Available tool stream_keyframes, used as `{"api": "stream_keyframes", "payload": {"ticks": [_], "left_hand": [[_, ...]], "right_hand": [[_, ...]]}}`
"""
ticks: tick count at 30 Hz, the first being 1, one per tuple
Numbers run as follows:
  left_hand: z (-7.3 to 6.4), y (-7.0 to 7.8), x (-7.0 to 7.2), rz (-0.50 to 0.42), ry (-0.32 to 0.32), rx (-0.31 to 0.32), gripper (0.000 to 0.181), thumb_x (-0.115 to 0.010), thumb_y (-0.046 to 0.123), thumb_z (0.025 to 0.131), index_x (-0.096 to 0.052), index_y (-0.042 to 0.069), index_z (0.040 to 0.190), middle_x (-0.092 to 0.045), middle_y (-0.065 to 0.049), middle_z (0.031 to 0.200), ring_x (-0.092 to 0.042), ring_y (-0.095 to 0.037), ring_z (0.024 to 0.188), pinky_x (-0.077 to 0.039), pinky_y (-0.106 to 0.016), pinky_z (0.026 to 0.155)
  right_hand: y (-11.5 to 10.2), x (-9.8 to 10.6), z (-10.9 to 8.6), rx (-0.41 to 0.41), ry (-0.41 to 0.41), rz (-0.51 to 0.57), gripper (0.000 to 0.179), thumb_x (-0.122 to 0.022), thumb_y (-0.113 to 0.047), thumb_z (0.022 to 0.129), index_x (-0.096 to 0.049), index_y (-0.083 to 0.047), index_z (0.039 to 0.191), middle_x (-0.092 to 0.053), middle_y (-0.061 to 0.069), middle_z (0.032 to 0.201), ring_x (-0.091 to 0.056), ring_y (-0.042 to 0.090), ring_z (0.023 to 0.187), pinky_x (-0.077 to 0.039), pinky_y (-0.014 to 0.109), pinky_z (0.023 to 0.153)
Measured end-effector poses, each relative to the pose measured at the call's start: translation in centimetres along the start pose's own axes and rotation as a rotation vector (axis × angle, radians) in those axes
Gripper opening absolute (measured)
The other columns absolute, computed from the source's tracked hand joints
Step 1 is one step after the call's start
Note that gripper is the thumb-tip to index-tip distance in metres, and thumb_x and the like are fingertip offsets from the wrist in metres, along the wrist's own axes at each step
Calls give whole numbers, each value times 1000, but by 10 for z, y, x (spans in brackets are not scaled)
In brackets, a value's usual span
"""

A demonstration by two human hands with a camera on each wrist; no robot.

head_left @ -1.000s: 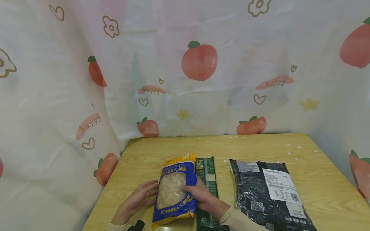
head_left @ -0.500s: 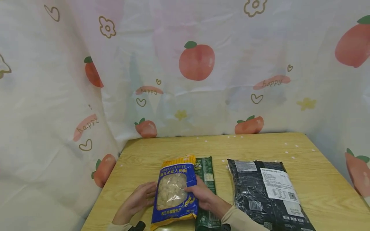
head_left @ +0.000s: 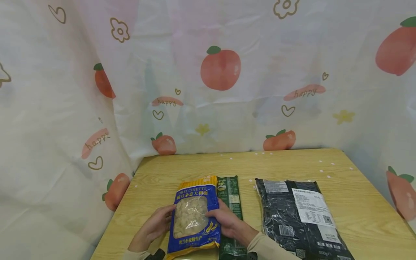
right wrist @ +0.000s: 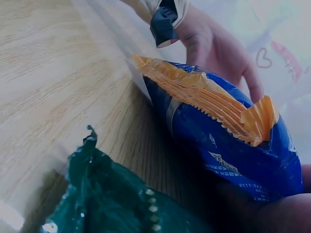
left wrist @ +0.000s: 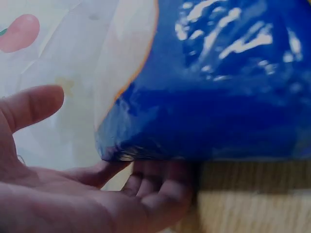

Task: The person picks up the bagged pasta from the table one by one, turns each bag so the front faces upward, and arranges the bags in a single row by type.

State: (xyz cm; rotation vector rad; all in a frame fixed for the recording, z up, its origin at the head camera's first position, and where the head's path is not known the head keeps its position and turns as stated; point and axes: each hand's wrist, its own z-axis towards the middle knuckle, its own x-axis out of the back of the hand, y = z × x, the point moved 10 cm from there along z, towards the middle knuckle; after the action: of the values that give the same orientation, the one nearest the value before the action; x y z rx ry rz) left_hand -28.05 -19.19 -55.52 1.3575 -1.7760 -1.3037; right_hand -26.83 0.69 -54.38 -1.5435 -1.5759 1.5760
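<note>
A blue and yellow bag of orecchiette pasta (head_left: 192, 218) is held tilted up over the table, its clear window facing me. My right hand (head_left: 229, 221) grips its right edge, thumb on the front and fingers behind. At the left edge is my left hand (head_left: 155, 224). In the left wrist view the fingers of that hand (left wrist: 97, 199) reach under the lower edge of the blue bag (left wrist: 218, 111), while the thumb stands away from it. The right wrist view shows the yellow crimped end of the bag (right wrist: 204, 102) above the wood.
Partly behind the pasta bag and right forearm lies a long dark green packet (head_left: 234, 202). Farther right, a large black bag with white labels (head_left: 292, 216) lies on the wooden table (head_left: 247, 164). A fruit-print curtain (head_left: 224, 119) encloses the back and sides.
The pasta bag has shifted slightly left, toward my left hand, whose fingers now meet its edge. My right hand keeps its grip. The head view has turned a little.
</note>
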Motion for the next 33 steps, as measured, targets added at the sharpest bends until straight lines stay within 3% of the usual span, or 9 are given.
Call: {"api": "stream_keyframes", "payload": {"ticks": [4,9,15,25,33], "left_hand": [[-5,6,-2,38,2,-9,62,-50,38,108,-41,-8,149,-63,-7,134,-60,-16,119,-52,-37,100],[-7,14,-1,35,-14,-27,58,-48,29,108,-35,-9,151,-64,-8,134,-62,-17,118,-55,-37,96],[-5,11,1,69,-23,-17,68,-48,27,109,-22,-14,156,-62,-14,138,-63,-20,119,-55,-38,96],[-3,14,4,94,-9,-13,67,-50,26,107,-25,-15,153,-64,-11,132,-64,-19,115,-54,-37,95],[2,21,9,137,22,-35,63,-51,26,106,-30,-14,150,-69,-1,117,-66,-14,106,-54,-35,91]], "right_hand": [[0,-3,0,10,-9,7,86,-58,4,90,-8,-5,160,-54,27,142,-68,28,113,-58,50,97],[-2,-7,0,14,-22,6,87,-57,3,91,-6,-6,161,-50,29,146,-65,32,119,-56,51,99],[-7,-14,0,17,-54,-36,81,-57,-2,94,-9,-5,159,-50,30,146,-66,31,117,-57,51,100],[-18,-19,2,-19,-132,-144,73,-59,-6,95,-25,-3,159,-58,21,144,-65,27,121,-54,48,105],[-21,-21,10,3,-133,-91,72,-56,-5,97,-23,-4,161,-55,21,147,-63,27,123,-52,48,108]]}}
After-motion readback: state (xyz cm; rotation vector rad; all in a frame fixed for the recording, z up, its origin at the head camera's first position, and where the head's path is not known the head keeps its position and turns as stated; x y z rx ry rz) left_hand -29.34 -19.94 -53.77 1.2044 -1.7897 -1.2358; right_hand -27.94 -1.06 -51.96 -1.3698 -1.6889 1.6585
